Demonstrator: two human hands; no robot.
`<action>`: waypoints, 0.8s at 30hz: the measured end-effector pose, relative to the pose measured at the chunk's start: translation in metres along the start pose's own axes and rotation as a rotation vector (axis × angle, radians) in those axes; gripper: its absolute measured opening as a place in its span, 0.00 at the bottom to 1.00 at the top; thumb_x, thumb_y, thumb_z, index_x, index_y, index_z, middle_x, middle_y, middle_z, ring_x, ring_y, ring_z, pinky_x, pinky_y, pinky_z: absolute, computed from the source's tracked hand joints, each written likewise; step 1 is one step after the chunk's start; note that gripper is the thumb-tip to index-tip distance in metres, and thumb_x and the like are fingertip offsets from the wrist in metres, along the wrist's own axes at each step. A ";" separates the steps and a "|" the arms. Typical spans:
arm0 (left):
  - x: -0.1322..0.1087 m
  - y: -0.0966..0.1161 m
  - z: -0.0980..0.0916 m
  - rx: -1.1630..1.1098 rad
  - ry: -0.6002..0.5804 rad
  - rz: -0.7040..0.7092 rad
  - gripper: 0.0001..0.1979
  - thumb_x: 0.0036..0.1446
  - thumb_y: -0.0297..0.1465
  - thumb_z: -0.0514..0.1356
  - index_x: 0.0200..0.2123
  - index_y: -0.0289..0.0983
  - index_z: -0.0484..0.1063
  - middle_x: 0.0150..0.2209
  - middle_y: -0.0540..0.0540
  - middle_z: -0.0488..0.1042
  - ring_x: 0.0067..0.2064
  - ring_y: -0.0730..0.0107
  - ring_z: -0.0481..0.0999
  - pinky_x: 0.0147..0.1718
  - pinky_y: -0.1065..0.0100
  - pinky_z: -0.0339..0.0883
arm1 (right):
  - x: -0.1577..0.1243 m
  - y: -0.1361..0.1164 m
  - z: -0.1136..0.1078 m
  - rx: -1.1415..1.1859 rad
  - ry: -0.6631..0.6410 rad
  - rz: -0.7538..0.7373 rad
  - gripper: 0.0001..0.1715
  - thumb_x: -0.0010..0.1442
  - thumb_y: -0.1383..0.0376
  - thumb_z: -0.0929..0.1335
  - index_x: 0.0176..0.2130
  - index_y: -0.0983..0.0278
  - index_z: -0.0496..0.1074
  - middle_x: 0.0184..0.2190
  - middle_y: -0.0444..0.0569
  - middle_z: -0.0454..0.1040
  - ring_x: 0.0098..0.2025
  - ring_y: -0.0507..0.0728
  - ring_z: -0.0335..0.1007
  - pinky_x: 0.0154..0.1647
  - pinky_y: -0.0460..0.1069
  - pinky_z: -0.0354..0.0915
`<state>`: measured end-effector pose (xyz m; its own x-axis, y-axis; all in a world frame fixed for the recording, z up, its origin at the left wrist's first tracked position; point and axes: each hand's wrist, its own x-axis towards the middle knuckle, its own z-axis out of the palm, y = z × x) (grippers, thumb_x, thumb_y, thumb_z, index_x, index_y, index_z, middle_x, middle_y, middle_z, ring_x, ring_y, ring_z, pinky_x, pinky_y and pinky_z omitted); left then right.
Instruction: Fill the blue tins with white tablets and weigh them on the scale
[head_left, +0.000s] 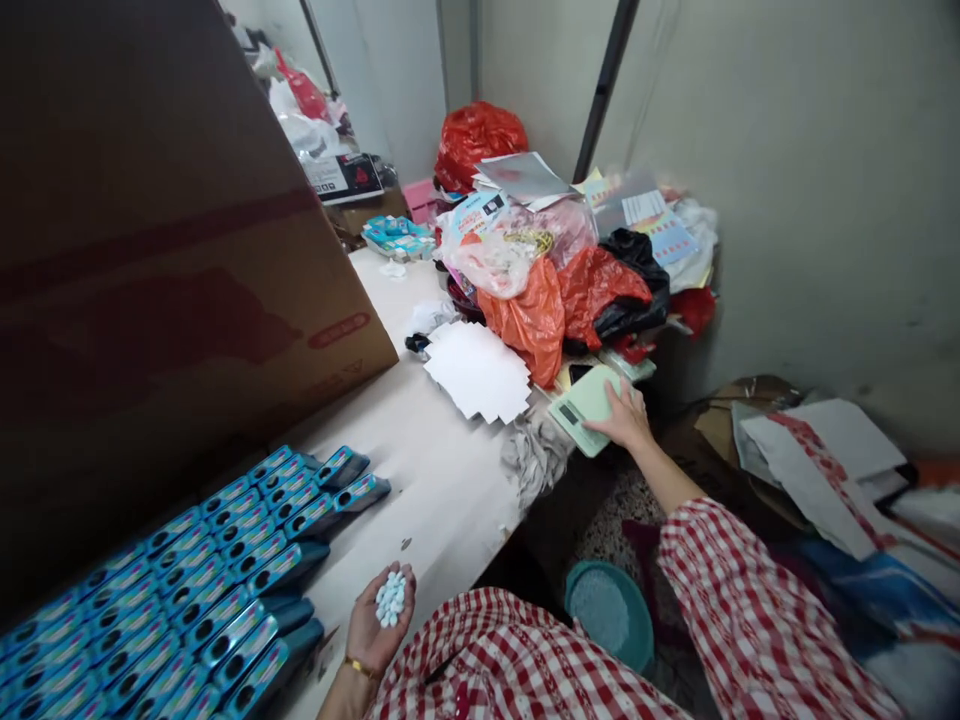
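My left hand is cupped palm up at the table's front edge, holding a small heap of pale blue and white pellets. Stretched out to the right, my right hand grips the near right edge of a pale green digital scale, thumb on top by its dark display. The scale is tilted at the table's edge, beside a crumpled grey cloth. Left of my left hand stand rows of blue boxes with dark round openings.
A large cardboard box rises at the left. White cards with jagged edges lie on the white table. Beyond them are heaped plastic bags and papers. A teal bucket stands on the floor below; flattened cardboard lies at right.
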<state>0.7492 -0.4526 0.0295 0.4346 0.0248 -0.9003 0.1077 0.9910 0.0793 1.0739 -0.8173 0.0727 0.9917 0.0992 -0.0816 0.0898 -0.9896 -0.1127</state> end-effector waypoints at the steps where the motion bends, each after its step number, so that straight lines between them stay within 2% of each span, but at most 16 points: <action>1: 0.004 -0.006 0.012 -0.029 0.009 0.021 0.13 0.53 0.22 0.50 0.24 0.34 0.73 0.23 0.43 0.76 0.27 0.68 0.77 0.25 0.71 0.73 | 0.038 -0.009 -0.010 0.012 0.019 -0.017 0.59 0.42 0.40 0.66 0.63 0.59 0.40 0.65 0.57 0.33 0.62 0.76 0.36 0.54 0.67 0.50; 4: 0.016 -0.028 0.051 -0.112 0.028 0.050 0.13 0.52 0.21 0.51 0.23 0.36 0.73 0.24 0.44 0.76 0.27 0.69 0.77 0.24 0.71 0.73 | 0.147 -0.032 -0.036 0.046 0.111 -0.088 0.59 0.41 0.39 0.66 0.62 0.58 0.42 0.64 0.58 0.32 0.61 0.76 0.35 0.53 0.69 0.48; 6: 0.023 -0.042 0.073 -0.156 0.055 0.053 0.13 0.52 0.22 0.51 0.23 0.36 0.73 0.24 0.44 0.76 0.26 0.68 0.77 0.24 0.71 0.73 | 0.209 -0.043 -0.046 0.062 0.147 -0.100 0.60 0.40 0.39 0.67 0.62 0.59 0.43 0.64 0.60 0.31 0.61 0.77 0.34 0.52 0.71 0.46; 8: 0.029 -0.052 0.088 -0.195 0.095 0.064 0.13 0.52 0.22 0.51 0.23 0.36 0.73 0.24 0.44 0.76 0.26 0.68 0.77 0.23 0.70 0.72 | 0.261 -0.048 -0.047 0.060 0.156 -0.081 0.62 0.39 0.38 0.67 0.62 0.60 0.42 0.64 0.61 0.29 0.61 0.79 0.31 0.52 0.72 0.44; 11: 0.034 -0.060 0.093 -0.239 0.177 0.089 0.13 0.52 0.21 0.51 0.24 0.35 0.73 0.24 0.44 0.76 0.27 0.68 0.77 0.23 0.70 0.72 | 0.315 -0.046 -0.037 0.031 0.141 -0.063 0.65 0.38 0.37 0.67 0.63 0.61 0.39 0.64 0.60 0.24 0.61 0.79 0.28 0.52 0.72 0.44; 13: 0.037 -0.060 0.090 -0.266 0.225 0.107 0.12 0.52 0.21 0.51 0.24 0.35 0.73 0.24 0.44 0.76 0.27 0.68 0.77 0.24 0.70 0.72 | 0.336 -0.042 -0.025 0.011 0.098 -0.065 0.66 0.36 0.37 0.67 0.63 0.59 0.38 0.64 0.58 0.20 0.61 0.79 0.26 0.52 0.71 0.44; 16: 0.041 -0.059 0.091 -0.300 0.237 0.127 0.13 0.53 0.21 0.50 0.24 0.35 0.73 0.25 0.44 0.76 0.27 0.69 0.77 0.24 0.71 0.72 | 0.345 -0.038 -0.010 -0.005 0.051 -0.068 0.70 0.33 0.37 0.69 0.63 0.58 0.35 0.63 0.57 0.18 0.62 0.78 0.24 0.53 0.71 0.45; 19: 0.046 -0.059 0.106 -0.317 0.177 0.105 0.14 0.55 0.22 0.49 0.24 0.35 0.73 0.25 0.44 0.76 0.28 0.70 0.77 0.24 0.72 0.72 | 0.339 -0.038 -0.005 -0.010 0.026 -0.087 0.72 0.33 0.38 0.69 0.63 0.59 0.31 0.63 0.59 0.17 0.62 0.78 0.23 0.53 0.70 0.45; 24: 0.053 -0.059 0.133 -0.293 0.020 0.037 0.15 0.56 0.24 0.49 0.25 0.33 0.73 0.26 0.42 0.76 0.29 0.68 0.76 0.24 0.71 0.72 | 0.326 -0.041 -0.012 0.009 0.011 -0.110 0.64 0.42 0.39 0.66 0.63 0.60 0.32 0.64 0.58 0.18 0.63 0.75 0.25 0.54 0.68 0.46</action>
<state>0.8850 -0.5278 0.0345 0.4154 0.0618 -0.9075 -0.1717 0.9851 -0.0115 1.3949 -0.7461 0.0628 0.9769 0.2058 -0.0573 0.1971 -0.9718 -0.1291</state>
